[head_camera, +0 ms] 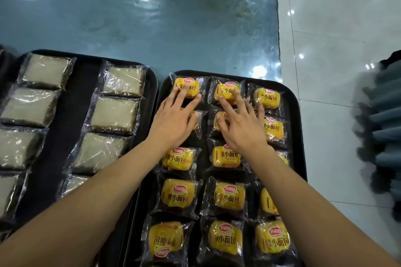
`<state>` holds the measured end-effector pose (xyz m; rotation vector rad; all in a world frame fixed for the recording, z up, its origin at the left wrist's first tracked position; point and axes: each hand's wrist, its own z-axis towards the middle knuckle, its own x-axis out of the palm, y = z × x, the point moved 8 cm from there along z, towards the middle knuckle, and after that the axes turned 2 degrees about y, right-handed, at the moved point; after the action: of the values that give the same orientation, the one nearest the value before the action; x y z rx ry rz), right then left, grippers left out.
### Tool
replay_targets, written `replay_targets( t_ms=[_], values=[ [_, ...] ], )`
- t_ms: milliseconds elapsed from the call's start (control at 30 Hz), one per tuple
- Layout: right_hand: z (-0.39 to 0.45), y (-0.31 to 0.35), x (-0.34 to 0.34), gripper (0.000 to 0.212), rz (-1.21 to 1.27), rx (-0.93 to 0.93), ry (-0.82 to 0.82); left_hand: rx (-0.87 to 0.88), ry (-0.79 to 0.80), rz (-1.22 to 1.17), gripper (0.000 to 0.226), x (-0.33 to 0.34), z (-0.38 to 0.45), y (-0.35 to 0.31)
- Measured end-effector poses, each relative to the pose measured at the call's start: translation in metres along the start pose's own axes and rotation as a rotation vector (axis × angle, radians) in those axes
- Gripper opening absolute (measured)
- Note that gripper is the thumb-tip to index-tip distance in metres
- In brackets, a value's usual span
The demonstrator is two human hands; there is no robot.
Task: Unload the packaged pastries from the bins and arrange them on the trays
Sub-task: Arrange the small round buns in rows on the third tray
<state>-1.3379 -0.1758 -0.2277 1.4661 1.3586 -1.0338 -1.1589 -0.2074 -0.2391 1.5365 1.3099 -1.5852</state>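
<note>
A black tray (293,102) on the right carries three columns of yellow packaged pastries. My left hand (173,119) lies flat with spread fingers, its fingertips touching the far-left pastry (189,84) and its palm over the one below. My right hand (240,125) rests with straight fingers on the far-middle pastry (227,89) and covers the pack under it (218,121). Neither hand grips anything. A second black tray (152,84) to the left holds pale pastries in clear wrap (114,115), set in two columns.
Both trays sit on a glossy blue-green mat (152,17) over a white tiled floor (338,17). A blurred stack of grey-blue things (384,119) stands at the right edge. A dark strip of the left tray shows between its two columns.
</note>
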Motion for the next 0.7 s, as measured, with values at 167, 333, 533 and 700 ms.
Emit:
replay_targets(
  t_ms=[167,333,533,700],
  values=[
    [0.002,-0.001,0.001,0.061,0.019,-0.020,-0.009,0.016,0.035,0.001,0.060,-0.001,0.009,-0.002],
    [0.005,-0.004,0.005,0.062,0.031,-0.035,0.009,0.041,0.062,0.003,0.062,-0.003,0.010,0.000],
    [-0.012,-0.037,-0.024,0.060,0.072,0.133,-0.201,0.043,0.062,0.012,0.061,-0.003,0.010,-0.001],
    [-0.027,-0.079,0.005,0.067,0.008,0.320,-0.018,0.036,0.054,0.021,0.061,-0.001,0.010,-0.001]
  ],
)
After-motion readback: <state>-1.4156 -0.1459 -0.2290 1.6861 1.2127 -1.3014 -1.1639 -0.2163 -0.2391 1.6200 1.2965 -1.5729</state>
